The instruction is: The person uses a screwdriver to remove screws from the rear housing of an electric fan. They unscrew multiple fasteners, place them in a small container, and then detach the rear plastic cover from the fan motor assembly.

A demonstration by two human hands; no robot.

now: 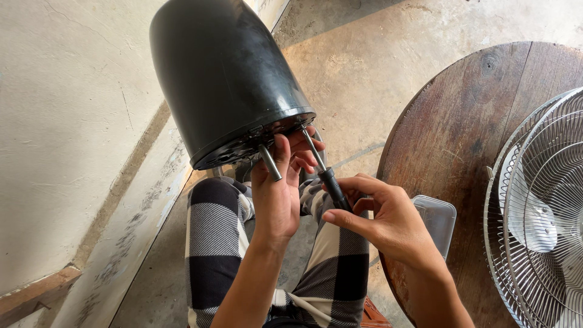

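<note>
A black fan motor housing (225, 73) is held up in front of me, its open vented end facing down and toward me, with a metal shaft (270, 162) sticking out. My left hand (276, 194) grips its lower rim from beneath. My right hand (382, 212) holds a screwdriver (328, 176) by its black handle; the metal shank points up into the housing's rim.
A round dark wooden table (467, 133) is at right, with metal fan grilles (540, 200) leaning on it and a small clear plastic container (437, 222) by its edge. A plastered wall (67, 121) stands at left. My legs in black-and-white checked trousers (212, 243) are below.
</note>
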